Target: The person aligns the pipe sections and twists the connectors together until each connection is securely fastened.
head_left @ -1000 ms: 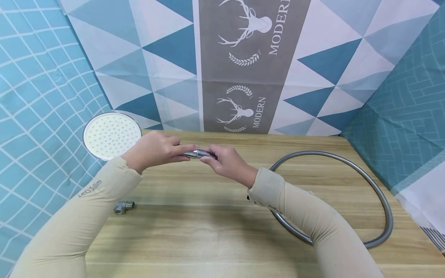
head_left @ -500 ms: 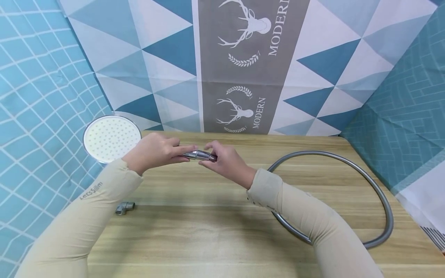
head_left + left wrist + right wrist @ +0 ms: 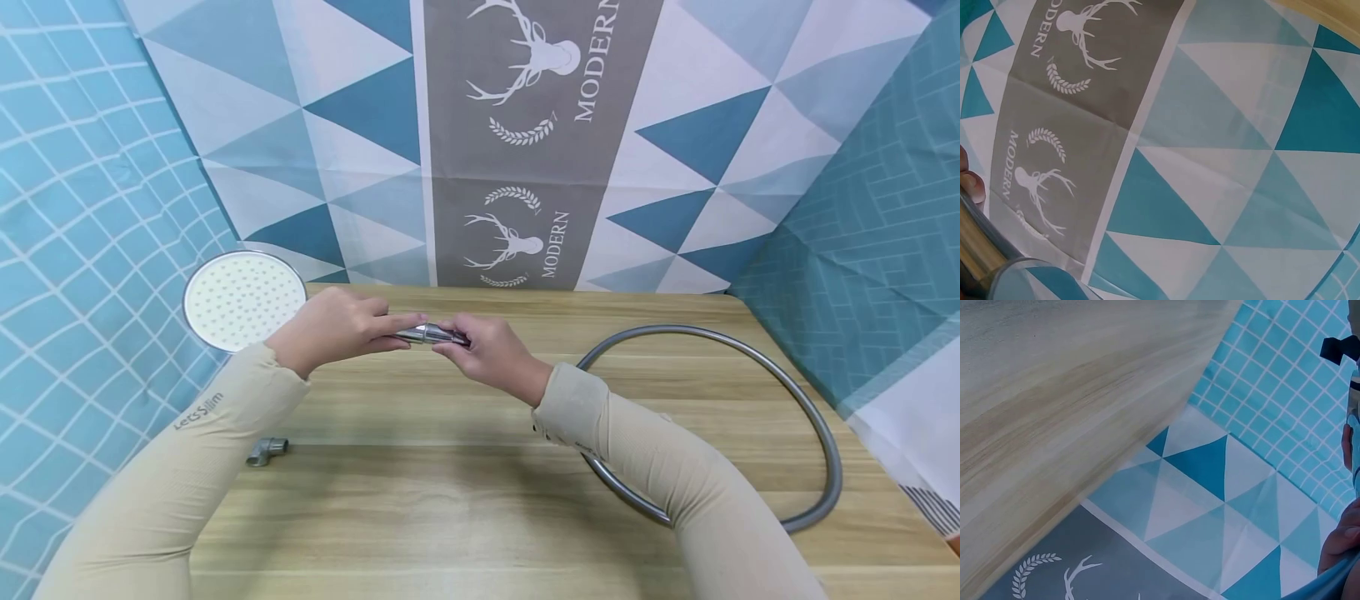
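Observation:
Left of centre in the head view, a round shower head (image 3: 243,300) with a white nozzle face and chrome rim is held up. My left hand (image 3: 337,329) grips its chrome handle, index finger laid along the metal. The handle's chrome end (image 3: 429,333) pokes out between the two hands. My right hand (image 3: 491,350) pinches the tip of that end between thumb and fingers, covering part of it. In the left wrist view, shiny curved chrome (image 3: 1035,281) shows at the bottom left corner. At the right wrist view's edge are some fingers (image 3: 1338,540).
A grey metal shower hose (image 3: 828,442) lies looped on the wooden table (image 3: 435,517), partly behind the right sleeve. A small chrome elbow fitting (image 3: 267,451) sits near the left forearm. Patterned sheets (image 3: 360,133) stand behind and at both sides.
Half a second ago my right fingers were spread off the chrome end; now they pinch it again. My left hand keeps its grip, and the shower head has barely shifted.

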A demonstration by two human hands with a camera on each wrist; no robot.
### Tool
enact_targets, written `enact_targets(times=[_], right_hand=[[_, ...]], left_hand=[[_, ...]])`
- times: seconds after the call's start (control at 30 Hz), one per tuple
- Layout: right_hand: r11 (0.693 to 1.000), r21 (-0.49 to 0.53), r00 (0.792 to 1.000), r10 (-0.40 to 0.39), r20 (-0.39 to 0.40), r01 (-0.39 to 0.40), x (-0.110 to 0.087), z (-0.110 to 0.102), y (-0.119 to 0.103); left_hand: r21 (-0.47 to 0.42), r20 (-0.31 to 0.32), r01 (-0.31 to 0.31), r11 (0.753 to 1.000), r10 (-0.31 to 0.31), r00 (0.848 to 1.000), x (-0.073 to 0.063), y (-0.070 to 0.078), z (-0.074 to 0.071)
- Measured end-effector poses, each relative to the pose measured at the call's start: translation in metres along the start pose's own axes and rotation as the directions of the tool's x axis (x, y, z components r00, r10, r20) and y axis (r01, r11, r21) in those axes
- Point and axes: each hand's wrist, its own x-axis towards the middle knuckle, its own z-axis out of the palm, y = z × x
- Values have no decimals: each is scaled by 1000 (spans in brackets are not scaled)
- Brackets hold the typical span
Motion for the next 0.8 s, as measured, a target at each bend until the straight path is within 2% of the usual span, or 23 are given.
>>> enact_targets(times=[0.17,0.33,0.43,0.5,0.57,0.73,0.8], right_hand=[[985,89,987,139,80,-146,0,-2,-2],[953,134,953,245,177,-270,1,-8,-3],[931,126,925,312,217,-343,1,-13,-2],[920,131,915,337,220,-370,0,-14,-2],[920,139,919,333,212,-366,0,-12,-1],[958,155,966,221,134,-240,1,-2,0],[970,142,979,188,84,-198,0,-1,0]], left_hand=[[12,9,-18,1000,18,1000,3,1,0],[17,-28,-32,999,32,999,5,4,4],[3,-17,-24,1000,24,1000,7,5,7],[2,-2,-13,1000,13,1000,8,6,8],[13,6,-3,1000,3,1000,7,6,6],[37,-16,1,999,-1,1000,2,6,-2],[27,-11,-7,1000,7,1000,3,5,-2]])
